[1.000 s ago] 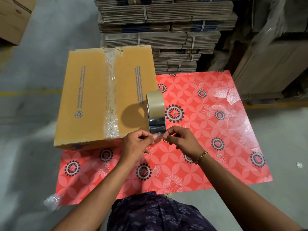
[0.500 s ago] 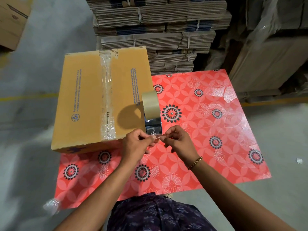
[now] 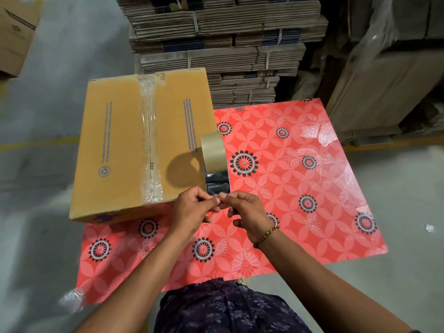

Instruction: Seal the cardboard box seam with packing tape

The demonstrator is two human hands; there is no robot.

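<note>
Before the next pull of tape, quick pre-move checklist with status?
1. Both hands on the tape end: left hand and right hand pinch it between them: ok.
2. Tape roll upright, at the right edge of the cardboard box: ok.
3. Free end clean, not folded on itself: cannot tell, looks crumpled at the fingertips.
4. Box flaps closed, flat: ok.
5. Centre seam already carries a clear strip, wrinkled near the front: not ok.
6. Box fully on the red patterned sheet: not ok, overhangs left.

The cardboard box (image 3: 144,145) was set on the desk (image 3: 300,188); the tape roll (image 3: 213,155) was stood at its right edge, bundled cardboard (image 3: 228,44) stacked behind it.
</note>
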